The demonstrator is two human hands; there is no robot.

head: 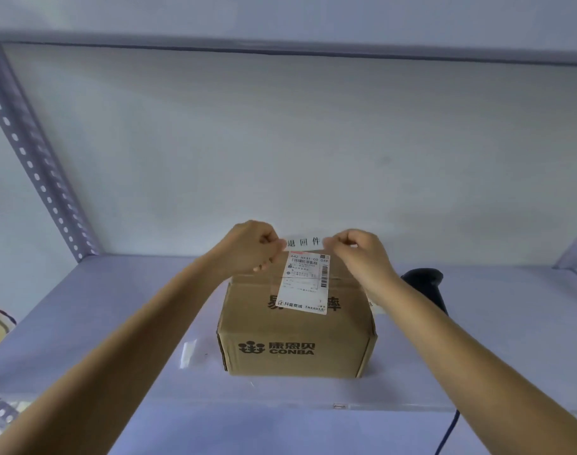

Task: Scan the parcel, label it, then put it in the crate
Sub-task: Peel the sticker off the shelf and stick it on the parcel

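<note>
Step in hand: I judge this to be the labelling step. I have a white label strip [302, 242] stretched between my two hands, above the far edge of the parcel [297, 326], and it is not yet stuck down.

Left hand [252, 246]: curled, thumb and fingers pinching the left end of the strip.

Right hand [359, 249]: curled the same way, pinching the right end. Both hands hold it taut and roughly level.

Label strip: three printed characters face me. Whether its backing is off I cannot tell from here.

Parcel: a brown cardboard box with a CONBA logo on its near face, sitting on the shelf [116, 323] straight in front of me, between my forearms. A shipping label [305, 284] with barcodes already lies on its top and folds over the front edge.

Scanner: a dark handheld scanner [426, 287] stands just behind my right forearm, right of the parcel, with its cable [449, 431] trailing off the front of the shelf. Since it is set aside, I take the scan as done, though nothing here proves it.

Loose bit: a small clear scrap [188, 353] lies on the shelf left of the parcel; possibly peeled backing.

Crate: not in view.

Next move calls for: lowering the strip flat onto bare cardboard, clear of the barcodes, and smoothing it from one end so it does not wrinkle. Then I will need both hands under the parcel to lift it.
</note>
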